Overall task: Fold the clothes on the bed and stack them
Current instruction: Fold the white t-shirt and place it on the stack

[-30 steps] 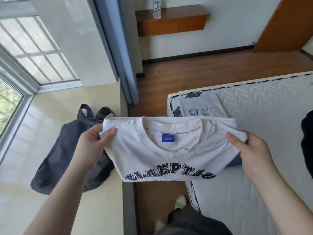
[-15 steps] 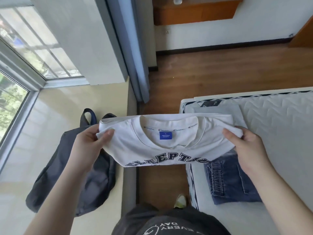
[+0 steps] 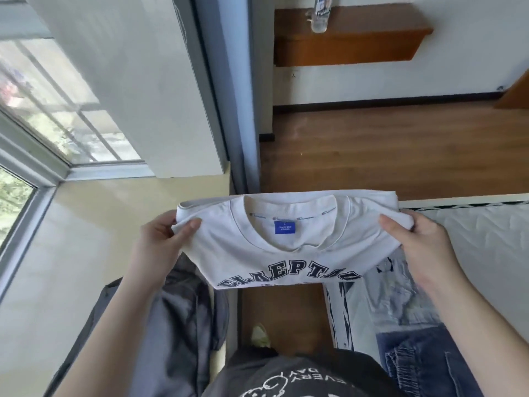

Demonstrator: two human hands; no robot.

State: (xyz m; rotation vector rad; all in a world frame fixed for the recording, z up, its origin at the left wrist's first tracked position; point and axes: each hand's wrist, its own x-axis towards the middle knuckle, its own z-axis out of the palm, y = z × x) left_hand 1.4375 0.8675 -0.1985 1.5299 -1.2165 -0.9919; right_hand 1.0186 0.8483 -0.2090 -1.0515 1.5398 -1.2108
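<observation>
A folded white T-shirt (image 3: 289, 253) with dark arched lettering and a blue neck label hangs in the air in front of me. My left hand (image 3: 163, 242) pinches its left shoulder edge and my right hand (image 3: 415, 239) pinches its right shoulder edge. Below the shirt, on the bed (image 3: 481, 247) at the right, lie a folded light printed garment (image 3: 400, 296) and folded blue jeans (image 3: 423, 359). The shirt is held partly over the floor and partly over the bed's left edge.
A dark grey backpack (image 3: 177, 325) lies on the pale floor at lower left. Wooden floor (image 3: 372, 153) stretches beyond the bed. A wall shelf (image 3: 352, 38) carries a bottle (image 3: 320, 12). A window fills the left side.
The view has tilted and shifted, so the shirt now sits higher over the folded pile and the jeans lie lower right. Both hands keep the same pinch on the shirt.
</observation>
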